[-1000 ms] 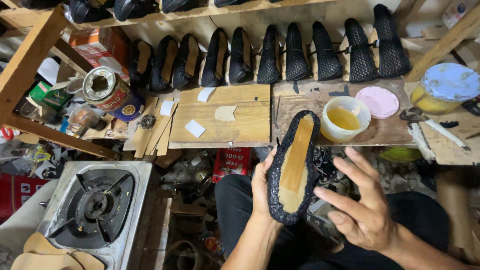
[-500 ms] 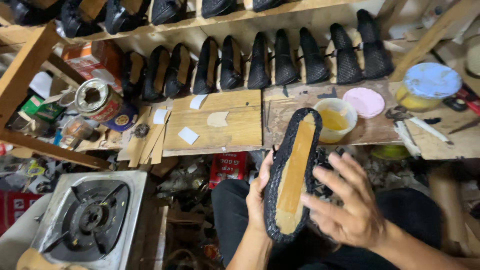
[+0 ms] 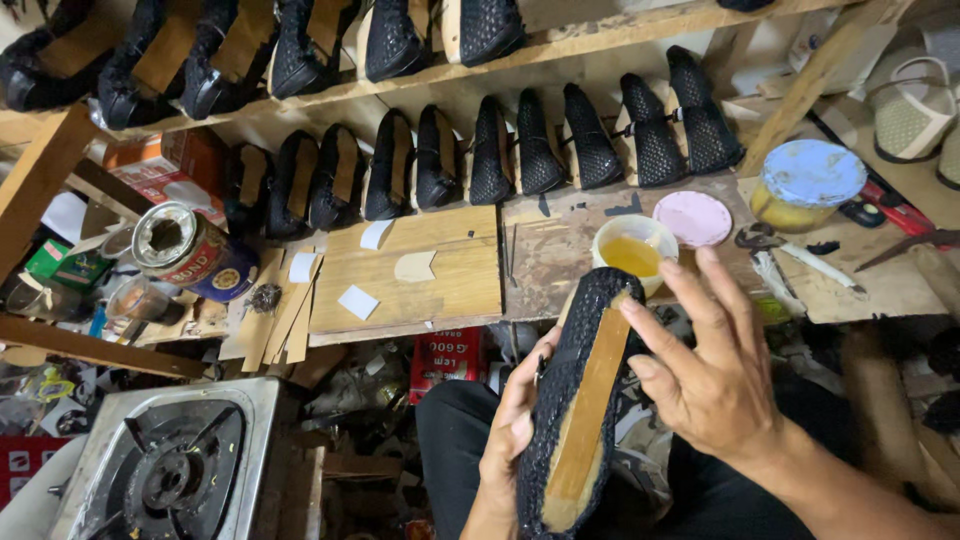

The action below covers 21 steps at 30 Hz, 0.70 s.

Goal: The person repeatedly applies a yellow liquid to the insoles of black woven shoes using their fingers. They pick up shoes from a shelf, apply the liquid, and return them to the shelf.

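Item in hand: a black woven shoe upper on its last, tan insole face turned up toward me, held over my lap just below the bench edge — that keeps the bottom open to work. My left hand grips its side from beneath, fingers curled around the mesh. My right hand lies open, fingers spread, fingertips touching the insole near the toe. Just beyond, within easy reach: a white cup of yellow glue, a pink lid, a blue-lidded jar. Further back, a row of matching lasted shoes on the wooden bench; gas stove lower left.
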Motion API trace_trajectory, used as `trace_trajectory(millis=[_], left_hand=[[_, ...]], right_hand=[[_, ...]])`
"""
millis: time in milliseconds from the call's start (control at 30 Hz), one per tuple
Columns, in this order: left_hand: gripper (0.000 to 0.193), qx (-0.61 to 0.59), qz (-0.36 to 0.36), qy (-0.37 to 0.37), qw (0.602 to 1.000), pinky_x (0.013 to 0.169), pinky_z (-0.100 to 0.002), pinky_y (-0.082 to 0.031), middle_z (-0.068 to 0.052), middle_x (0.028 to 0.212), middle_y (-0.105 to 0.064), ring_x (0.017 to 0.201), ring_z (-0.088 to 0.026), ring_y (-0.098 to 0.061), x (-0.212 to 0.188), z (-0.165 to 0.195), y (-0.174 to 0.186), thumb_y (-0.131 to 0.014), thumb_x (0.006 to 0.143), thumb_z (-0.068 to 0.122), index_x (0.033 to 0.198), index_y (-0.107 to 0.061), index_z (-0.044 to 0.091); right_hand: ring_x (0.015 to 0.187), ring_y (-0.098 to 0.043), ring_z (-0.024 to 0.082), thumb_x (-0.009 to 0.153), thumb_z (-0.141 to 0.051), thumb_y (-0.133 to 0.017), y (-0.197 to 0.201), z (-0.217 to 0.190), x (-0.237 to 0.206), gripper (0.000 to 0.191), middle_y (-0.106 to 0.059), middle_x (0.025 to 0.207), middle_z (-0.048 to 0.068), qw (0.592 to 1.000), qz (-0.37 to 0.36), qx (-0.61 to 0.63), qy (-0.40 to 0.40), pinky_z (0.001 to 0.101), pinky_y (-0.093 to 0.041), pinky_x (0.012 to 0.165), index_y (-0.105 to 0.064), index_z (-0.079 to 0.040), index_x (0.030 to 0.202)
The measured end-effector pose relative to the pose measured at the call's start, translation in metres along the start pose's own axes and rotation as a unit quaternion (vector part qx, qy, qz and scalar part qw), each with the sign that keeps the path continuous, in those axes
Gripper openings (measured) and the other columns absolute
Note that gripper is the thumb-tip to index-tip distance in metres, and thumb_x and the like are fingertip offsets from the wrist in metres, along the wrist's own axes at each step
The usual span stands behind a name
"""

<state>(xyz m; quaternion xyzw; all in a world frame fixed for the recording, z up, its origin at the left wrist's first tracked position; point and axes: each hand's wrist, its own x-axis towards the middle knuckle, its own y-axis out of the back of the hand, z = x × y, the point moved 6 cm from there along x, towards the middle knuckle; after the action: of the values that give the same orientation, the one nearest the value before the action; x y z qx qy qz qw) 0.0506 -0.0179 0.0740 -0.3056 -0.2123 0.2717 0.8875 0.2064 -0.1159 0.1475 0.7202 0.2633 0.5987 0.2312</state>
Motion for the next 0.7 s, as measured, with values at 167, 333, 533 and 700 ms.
trace_trajectory(millis=[167, 333, 533, 700], left_hand=[[0.077, 0.048, -0.002, 0.000, 0.999, 0.127, -0.050, -0.029, -0.021, 0.169, -0.028, 0.156, -0.034, -0.032, 0.001, -0.005, 0.007, -0.057, 0.088, 0.040, 0.152, -0.041, 0.001], [0.077, 0.054, 0.008, -0.006, 0.998, 0.127, -0.050, -0.027, -0.021, 0.169, -0.029, 0.156, -0.034, -0.032, 0.002, -0.008, 0.015, -0.057, 0.087, 0.038, 0.152, -0.041, 0.001], [0.077, 0.045, 0.002, -0.029, 0.999, 0.129, -0.048, -0.025, -0.021, 0.169, -0.028, 0.157, -0.033, -0.031, 0.006, -0.011, 0.013, -0.056, 0.088, 0.037, 0.153, -0.039, -0.001], [0.075, 0.051, 0.019, -0.020, 0.998, 0.128, -0.048, -0.026, -0.020, 0.168, -0.030, 0.156, -0.033, -0.032, 0.006, -0.014, 0.017, -0.054, 0.089, 0.034, 0.153, -0.039, -0.002]], right_hand=[[0.149, -0.030, 0.044, 0.096, -0.037, -0.059, -0.003, -0.005, -0.002, 0.046, -0.042, 0.155, 0.021, 1.000, -0.012, 0.011, -0.001, 0.0539, -0.029, 0.122, -0.068, -0.008, 0.130], [0.153, -0.026, 0.040, 0.098, -0.035, -0.059, -0.008, 0.001, 0.000, 0.040, -0.036, 0.161, 0.017, 0.998, -0.002, 0.056, 0.017, 0.0516, -0.025, 0.128, -0.063, -0.017, 0.133], [0.151, -0.024, 0.037, 0.094, -0.041, -0.063, -0.021, -0.017, -0.011, 0.048, -0.030, 0.161, 0.016, 0.993, -0.009, 0.084, 0.085, 0.0526, -0.024, 0.126, -0.068, -0.011, 0.130], [0.152, -0.025, 0.039, 0.094, -0.033, -0.065, -0.018, -0.022, -0.014, 0.038, -0.033, 0.159, 0.017, 0.995, 0.015, 0.078, 0.066, 0.0520, -0.026, 0.126, -0.070, -0.015, 0.127]])
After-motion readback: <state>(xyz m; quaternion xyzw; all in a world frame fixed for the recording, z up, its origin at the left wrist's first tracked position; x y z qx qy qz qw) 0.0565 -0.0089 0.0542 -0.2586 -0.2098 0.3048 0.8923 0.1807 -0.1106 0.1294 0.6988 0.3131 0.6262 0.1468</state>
